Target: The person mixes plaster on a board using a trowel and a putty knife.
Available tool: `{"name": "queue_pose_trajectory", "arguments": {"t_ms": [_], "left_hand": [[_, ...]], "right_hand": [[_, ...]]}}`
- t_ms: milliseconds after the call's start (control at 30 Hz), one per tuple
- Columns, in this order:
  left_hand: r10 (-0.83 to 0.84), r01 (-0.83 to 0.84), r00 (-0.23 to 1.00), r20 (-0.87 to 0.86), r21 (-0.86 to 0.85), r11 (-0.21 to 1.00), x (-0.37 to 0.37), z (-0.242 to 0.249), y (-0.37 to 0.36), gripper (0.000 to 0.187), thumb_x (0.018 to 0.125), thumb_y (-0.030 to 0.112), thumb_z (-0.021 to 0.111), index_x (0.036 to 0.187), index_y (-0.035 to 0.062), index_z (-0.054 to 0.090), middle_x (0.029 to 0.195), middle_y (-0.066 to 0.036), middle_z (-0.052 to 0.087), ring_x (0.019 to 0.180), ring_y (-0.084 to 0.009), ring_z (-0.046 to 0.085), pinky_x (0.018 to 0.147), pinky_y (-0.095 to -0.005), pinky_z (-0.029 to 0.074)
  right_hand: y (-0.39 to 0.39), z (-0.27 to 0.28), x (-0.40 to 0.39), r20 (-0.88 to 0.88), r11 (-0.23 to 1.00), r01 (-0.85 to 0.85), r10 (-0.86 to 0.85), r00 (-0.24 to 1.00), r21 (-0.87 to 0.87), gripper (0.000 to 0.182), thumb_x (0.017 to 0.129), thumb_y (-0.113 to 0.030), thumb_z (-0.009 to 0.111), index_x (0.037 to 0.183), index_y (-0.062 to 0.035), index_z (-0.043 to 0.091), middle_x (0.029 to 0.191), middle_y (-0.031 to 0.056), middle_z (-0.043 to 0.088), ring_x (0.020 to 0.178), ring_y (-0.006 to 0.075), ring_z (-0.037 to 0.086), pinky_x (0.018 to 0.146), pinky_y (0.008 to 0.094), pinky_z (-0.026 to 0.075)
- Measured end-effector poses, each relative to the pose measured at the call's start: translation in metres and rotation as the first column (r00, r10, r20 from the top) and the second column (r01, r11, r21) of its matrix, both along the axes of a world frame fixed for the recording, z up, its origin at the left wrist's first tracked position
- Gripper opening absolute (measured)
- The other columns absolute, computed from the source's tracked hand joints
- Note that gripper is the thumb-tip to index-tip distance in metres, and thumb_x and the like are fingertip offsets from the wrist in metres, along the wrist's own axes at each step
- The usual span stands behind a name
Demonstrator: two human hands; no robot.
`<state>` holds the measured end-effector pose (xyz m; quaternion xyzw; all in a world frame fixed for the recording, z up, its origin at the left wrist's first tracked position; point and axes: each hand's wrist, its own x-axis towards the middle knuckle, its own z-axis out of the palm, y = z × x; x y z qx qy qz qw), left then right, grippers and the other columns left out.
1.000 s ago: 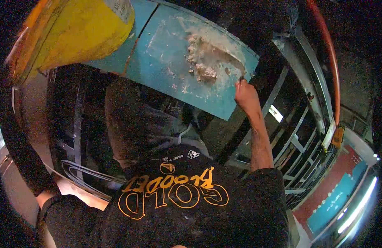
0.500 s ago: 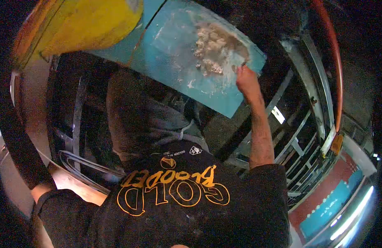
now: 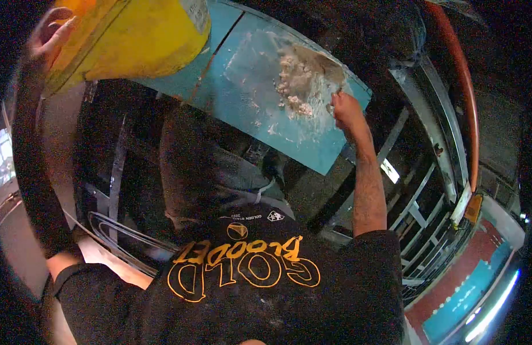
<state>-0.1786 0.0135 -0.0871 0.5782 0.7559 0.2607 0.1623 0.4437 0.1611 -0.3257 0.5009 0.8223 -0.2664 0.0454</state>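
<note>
My right hand (image 3: pixel 349 115) is closed, its fingertips pressed together at the right edge of a rough beige patch (image 3: pixel 306 72) on a blue panel (image 3: pixel 254 75). Whatever is pinched there, if anything, is too small to make out. Crumbly pale lumps line the patch's left and lower sides, and whitish smears lie around it. At the upper left, my left hand (image 3: pixel 52 35) curls its fingers over the orange-lit edge of a yellow bucket-like container (image 3: pixel 151 43). The container is tilted, covers the panel's left end and bears a pale label. Its inside is hidden.
A dark seam crosses the panel near the container. To the right stand a curved metal frame (image 3: pixel 435 115) and an orange-red hose or pipe (image 3: pixel 464 86). A red and blue painted part (image 3: pixel 461 287) lies at the lower right. Looped cables (image 3: pixel 113 230) hang at the left.
The yellow container shows further right and lower, and my left hand has come into view at its edge. The panel sits slightly lower in view. My right hand stays beside the patch.
</note>
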Motion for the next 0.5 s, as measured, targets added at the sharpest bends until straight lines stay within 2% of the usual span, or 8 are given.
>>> {"name": "queue_pose_trajectory", "arguments": {"t_ms": [33, 67, 167, 267, 333, 367, 433, 500], "left_hand": [[0.026, -0.025, 1.0, 0.013, -0.059, 0.998, -0.002, 0.004, -0.004, 0.034, 0.09, 0.017, 0.058, 0.121, 0.0073, 0.05, 0.095, -0.001, 0.058, 0.081, -0.0073, 0.048, 0.072, -0.019, 0.037], [0.035, -0.036, 0.999, -0.007, -0.049, 0.998, -0.003, 0.003, -0.006, 0.034, 0.09, 0.018, 0.059, 0.121, 0.0078, 0.05, 0.094, -0.001, 0.058, 0.08, -0.0068, 0.048, 0.071, -0.0189, 0.036], [0.053, -0.055, 0.997, -0.058, -0.035, 0.998, 0.005, 0.006, -0.001, 0.034, 0.09, 0.021, 0.059, 0.12, 0.0091, 0.051, 0.094, 0.001, 0.057, 0.079, -0.0058, 0.047, 0.068, -0.0188, 0.036], [0.064, -0.076, 0.989, -0.13, -0.084, 0.994, -0.006, 0.005, 0.001, 0.034, 0.09, 0.023, 0.059, 0.12, 0.0097, 0.051, 0.095, 0.0, 0.058, 0.079, -0.0061, 0.047, 0.067, -0.0195, 0.036], [0.059, -0.085, 0.975, -0.215, -0.11, 0.99, 0.013, 0.012, 0.003, 0.033, 0.09, 0.024, 0.058, 0.119, 0.0098, 0.052, 0.095, 0.0, 0.058, 0.077, -0.0063, 0.047, 0.065, -0.0199, 0.036], [0.011, -0.016, 0.984, -0.18, -0.029, 0.999, 0.007, 0.007, 0.002, 0.033, 0.091, 0.025, 0.058, 0.119, 0.0094, 0.052, 0.096, 0.0, 0.058, 0.078, -0.0066, 0.048, 0.066, -0.02, 0.037], [-0.095, 0.111, 0.988, -0.12, 0.14, 0.984, -0.012, -0.009, 0.003, 0.033, 0.091, 0.025, 0.057, 0.119, 0.0087, 0.052, 0.097, -0.001, 0.058, 0.08, -0.0072, 0.049, 0.068, -0.0202, 0.039], [-0.072, 0.077, 0.984, -0.166, 0.023, 0.997, -0.024, -0.005, 0.001, 0.032, 0.091, 0.024, 0.056, 0.119, 0.0076, 0.053, 0.101, -0.002, 0.058, 0.086, -0.0085, 0.051, 0.073, -0.0208, 0.039]], "right_hand": [[-0.004, 0.016, -0.021, 0.075, 1.0, 0.023, -0.023, 0.997, 0.005, 0.034, 0.092, -0.027, 0.041, 0.09, 0.0031, 0.057, 0.084, 0.0233, 0.061, 0.076, 0.0377, 0.06, 0.07, 0.0457, 0.048], [-0.01, 0.025, -0.031, 0.151, 0.999, 0.046, -0.047, 0.987, 0.009, 0.033, 0.092, -0.026, 0.041, 0.093, 0.0034, 0.057, 0.092, 0.0257, 0.062, 0.086, 0.0414, 0.061, 0.077, 0.0483, 0.048], [-0.012, 0.017, -0.023, 0.204, 0.999, -0.049, 0.045, 0.978, 0.015, 0.034, 0.092, -0.027, 0.04, 0.094, 0.0027, 0.057, 0.091, 0.0259, 0.062, 0.087, 0.0412, 0.061, 0.077, 0.0491, 0.048], [-0.018, 0.045, -0.017, 0.254, 0.974, -0.226, 0.223, 0.941, -0.018, 0.035, 0.092, -0.031, 0.042, 0.096, 0.0006, 0.056, 0.086, 0.0253, 0.063, 0.085, 0.0415, 0.061, 0.077, 0.0502, 0.048], [-0.018, 0.043, 0.003, 0.26, 0.947, -0.318, 0.296, 0.919, 0.044, 0.03, 0.091, -0.029, 0.044, 0.095, -0.0002, 0.055, 0.083, 0.0248, 0.062, 0.08, 0.0417, 0.06, 0.07, 0.05, 0.048], [-0.019, 0.043, 0.013, 0.266, 0.929, -0.362, 0.331, 0.905, 0.075, 0.028, 0.091, -0.027, 0.045, 0.094, -0.0006, 0.054, 0.082, 0.0246, 0.062, 0.077, 0.0419, 0.06, 0.067, 0.0498, 0.048], [-0.03, 0.057, 0.021, 0.282, 0.94, -0.333, 0.299, 0.912, 0.08, 0.025, 0.09, -0.025, 0.047, 0.092, -0.0021, 0.054, 0.084, 0.023, 0.062, 0.074, 0.0401, 0.061, 0.064, 0.0483, 0.049], [-0.045, 0.064, 0.035, 0.291, 0.951, -0.297, 0.263, 0.92, 0.081, 0.02, 0.088, -0.022, 0.05, 0.093, -0.0033, 0.055, 0.085, 0.0217, 0.062, 0.072, 0.0389, 0.061, 0.062, 0.0469, 0.049]]}}
